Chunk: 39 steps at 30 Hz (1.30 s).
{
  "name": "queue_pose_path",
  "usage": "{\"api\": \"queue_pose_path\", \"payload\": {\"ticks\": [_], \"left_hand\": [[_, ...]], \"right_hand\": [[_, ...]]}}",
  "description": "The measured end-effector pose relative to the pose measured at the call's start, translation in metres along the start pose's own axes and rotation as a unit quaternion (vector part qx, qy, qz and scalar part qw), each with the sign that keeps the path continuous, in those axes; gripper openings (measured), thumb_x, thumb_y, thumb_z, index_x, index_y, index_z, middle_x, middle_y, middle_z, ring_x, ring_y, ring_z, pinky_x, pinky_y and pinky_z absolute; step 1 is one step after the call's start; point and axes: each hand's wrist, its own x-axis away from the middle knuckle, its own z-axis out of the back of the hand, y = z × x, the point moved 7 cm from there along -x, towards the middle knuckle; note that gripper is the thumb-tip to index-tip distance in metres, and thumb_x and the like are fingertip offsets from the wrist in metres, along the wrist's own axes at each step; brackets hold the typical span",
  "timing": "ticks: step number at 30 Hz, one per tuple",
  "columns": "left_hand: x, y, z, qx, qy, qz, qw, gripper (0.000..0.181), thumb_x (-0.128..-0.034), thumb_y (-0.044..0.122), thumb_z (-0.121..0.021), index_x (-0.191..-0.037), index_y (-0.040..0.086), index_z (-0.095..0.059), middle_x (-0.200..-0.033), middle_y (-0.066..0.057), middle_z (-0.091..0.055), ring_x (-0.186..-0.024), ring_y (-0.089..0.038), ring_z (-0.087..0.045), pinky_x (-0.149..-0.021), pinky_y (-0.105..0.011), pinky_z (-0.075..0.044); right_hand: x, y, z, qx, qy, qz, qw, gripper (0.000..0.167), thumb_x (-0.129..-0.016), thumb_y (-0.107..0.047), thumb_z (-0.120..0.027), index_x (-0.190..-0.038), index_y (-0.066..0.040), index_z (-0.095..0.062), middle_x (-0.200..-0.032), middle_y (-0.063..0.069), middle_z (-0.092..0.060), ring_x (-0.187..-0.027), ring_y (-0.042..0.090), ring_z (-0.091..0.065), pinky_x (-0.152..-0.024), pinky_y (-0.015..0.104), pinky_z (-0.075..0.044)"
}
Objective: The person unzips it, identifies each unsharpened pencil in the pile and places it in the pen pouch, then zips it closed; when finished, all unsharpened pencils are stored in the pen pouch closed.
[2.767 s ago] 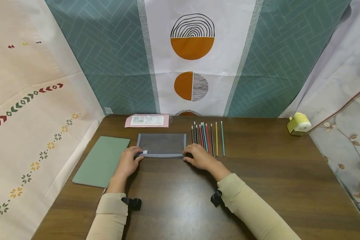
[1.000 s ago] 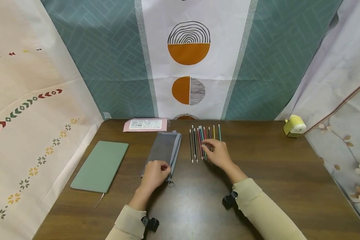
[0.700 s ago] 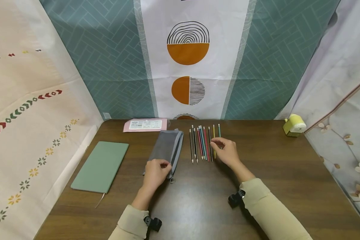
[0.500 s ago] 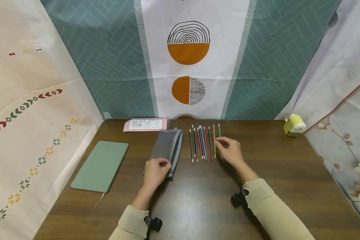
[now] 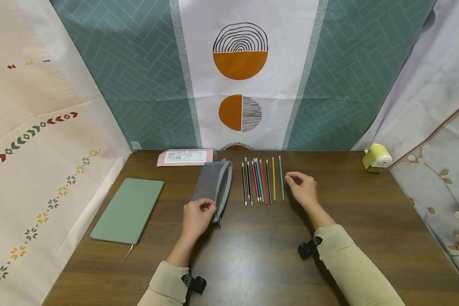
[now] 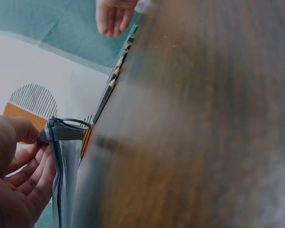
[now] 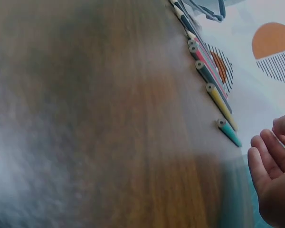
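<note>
My left hand (image 5: 196, 217) pinches the near end of a grey zippered pencil case (image 5: 207, 180) between thumb and fingers. The case stands at an angle on the table, its zip side gaping toward the right; the left wrist view shows the pinched corner (image 6: 54, 132) close up. Several pencils lie side by side to its right, among them a red pencil (image 5: 263, 180), a yellow pencil (image 5: 273, 180) and, outermost, a teal pencil (image 5: 281, 180). Just right of the teal one hovers my right hand (image 5: 304, 191), fingers loosely bent, nothing in them, apart from the pencil.
A green notebook (image 5: 128, 210) with a ribbon lies on the left of the brown table (image 5: 252, 263). Behind the case is a pink packet (image 5: 185, 157) with a white label. A yellow pencil sharpener (image 5: 376, 158) stands at the far right corner.
The pencil case has turned from crosswise to lengthwise, and its mouth has spread wider. My right hand let go of it and moved rightward across the pencils, past the teal one.
</note>
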Motion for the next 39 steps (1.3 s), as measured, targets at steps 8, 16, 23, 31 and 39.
{"api": "queue_pose_path", "payload": {"ticks": [8,16,23,31,39], "left_hand": [[-0.003,-0.005,0.003,0.06,-0.014,0.04,0.9973,0.006,-0.0849,0.006,-0.077,-0.083,0.002,-0.079,-0.07,-0.006,-0.072,-0.059,-0.008,-0.06,-0.055,-0.02,-0.05],[-0.003,-0.009,-0.002,0.096,-0.041,0.058,0.9928,0.007,-0.0878,0.007,-0.076,-0.089,0.0,-0.079,-0.074,-0.009,-0.074,-0.058,-0.005,-0.064,-0.055,-0.018,-0.053],[-0.003,-0.012,-0.005,0.106,-0.049,0.066,0.991,0.008,-0.0883,0.006,-0.076,-0.09,0.0,-0.079,-0.077,-0.011,-0.075,-0.059,-0.006,-0.066,-0.057,-0.018,-0.054],[-0.004,-0.012,-0.006,0.112,-0.043,0.065,0.9907,0.007,-0.0882,0.006,-0.077,-0.089,-0.001,-0.079,-0.078,-0.011,-0.075,-0.058,-0.008,-0.066,-0.057,-0.018,-0.055],[-0.004,-0.015,-0.007,0.113,-0.042,0.069,0.9903,0.008,-0.0888,0.007,-0.077,-0.09,-0.001,-0.079,-0.077,-0.011,-0.074,-0.059,-0.012,-0.068,-0.056,-0.018,-0.055]], "right_hand": [[-0.002,0.02,-0.002,-0.015,-0.025,-0.076,0.9967,0.022,-0.097,-0.018,-0.07,-0.111,-0.001,-0.074,-0.104,0.015,-0.074,-0.084,0.011,-0.066,-0.072,0.018,-0.052],[-0.008,0.024,-0.007,-0.005,-0.064,-0.08,0.9947,0.027,-0.096,-0.021,-0.072,-0.111,0.001,-0.073,-0.104,0.017,-0.074,-0.074,0.006,-0.068,-0.064,0.015,-0.053],[-0.011,0.024,-0.013,0.019,-0.081,-0.053,0.9952,0.027,-0.093,-0.021,-0.076,-0.107,0.002,-0.074,-0.096,0.017,-0.075,-0.066,0.009,-0.068,-0.059,0.019,-0.055],[-0.017,0.022,-0.016,0.036,-0.089,-0.05,0.9941,0.029,-0.091,-0.025,-0.079,-0.102,0.002,-0.075,-0.092,0.015,-0.076,-0.061,0.01,-0.067,-0.057,0.023,-0.056],[-0.018,0.022,-0.016,0.051,-0.088,-0.064,0.9928,0.029,-0.085,-0.021,-0.084,-0.098,0.004,-0.073,-0.084,0.012,-0.074,-0.053,0.008,-0.063,-0.077,0.03,-0.056]]}}
